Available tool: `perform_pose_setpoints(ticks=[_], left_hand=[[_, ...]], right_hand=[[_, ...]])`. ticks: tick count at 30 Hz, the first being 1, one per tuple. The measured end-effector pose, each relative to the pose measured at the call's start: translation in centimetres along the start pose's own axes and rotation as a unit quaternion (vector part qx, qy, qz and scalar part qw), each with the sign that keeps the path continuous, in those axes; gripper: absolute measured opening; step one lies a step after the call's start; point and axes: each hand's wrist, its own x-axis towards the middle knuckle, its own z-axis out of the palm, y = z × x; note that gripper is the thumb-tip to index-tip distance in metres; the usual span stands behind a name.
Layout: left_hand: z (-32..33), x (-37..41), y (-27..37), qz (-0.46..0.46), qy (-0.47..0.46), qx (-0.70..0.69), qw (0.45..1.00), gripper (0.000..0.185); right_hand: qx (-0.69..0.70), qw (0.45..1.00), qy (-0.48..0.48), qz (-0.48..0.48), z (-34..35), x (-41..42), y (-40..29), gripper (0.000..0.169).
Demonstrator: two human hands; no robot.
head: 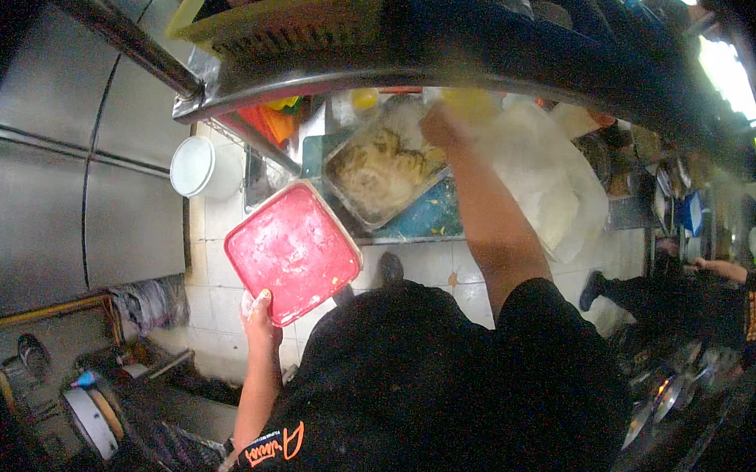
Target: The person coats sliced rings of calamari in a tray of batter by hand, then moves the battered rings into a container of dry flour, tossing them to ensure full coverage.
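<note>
My left hand point(259, 310) grips a square red plastic lid or tray point(292, 253) by its near corner, with the thumb on top. White powder smears its face and whitens my fingers. In front of me a rectangular metal pan point(375, 226) holds pale, flour-like powder point(378, 177) with darker patches. My right arm stretches forward past the pan's right side. At the far edge of the pan is my right hand point(442, 128), blurred, its fingers mostly hidden; whether it holds anything is unclear. A blurred yellow thing point(469, 105) shows just beyond it.
A large translucent plastic bag point(537, 174) lies right of the pan. Beneath the pan is a green-blue board point(428, 206) with crumbs. Overhead runs a metal shelf edge point(362, 78) carrying a yellow basket point(300, 23). A white bucket point(194, 166) stands left. Another person point(692, 300) is at far right.
</note>
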Motion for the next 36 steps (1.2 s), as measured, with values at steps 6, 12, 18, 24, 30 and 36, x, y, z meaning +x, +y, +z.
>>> perform_pose_setpoints(ticks=[6, 12, 18, 24, 30, 36], left_hand=[[0.8, 0.1, -0.7, -0.018, -0.004, 0.029, 0.999, 0.045], [3.7, 2.9, -0.7, 0.041, -0.098, 0.309, 0.945, 0.041], [9.8, 12.2, -7.4, 0.002, -0.149, 0.286, 0.947, 0.053], [8.5, 16.3, -3.6, -0.037, -0.342, 0.376, 0.860, 0.054], [3.4, 17.3, 9.1, -0.259, -0.481, 0.060, 0.835, 0.077], [2.9, 18.1, 14.7, -0.330, -0.552, 0.258, 0.721, 0.068]], right_hand=[[-0.012, 1.000, 0.014, -0.009, -6.6, 3.0, 4.1, 0.032], [-0.043, 0.998, 0.043, -0.002, -14.7, -2.0, 9.0, 0.038], [-0.107, 0.988, 0.077, 0.084, -22.8, -12.6, 13.1, 0.044], [0.108, 0.930, 0.138, 0.324, -19.7, -26.9, 0.3, 0.038], [0.192, 0.922, 0.178, 0.285, -10.2, -32.3, -15.8, 0.032], [0.255, 0.899, 0.309, 0.177, 0.8, -35.2, -22.9, 0.023]])
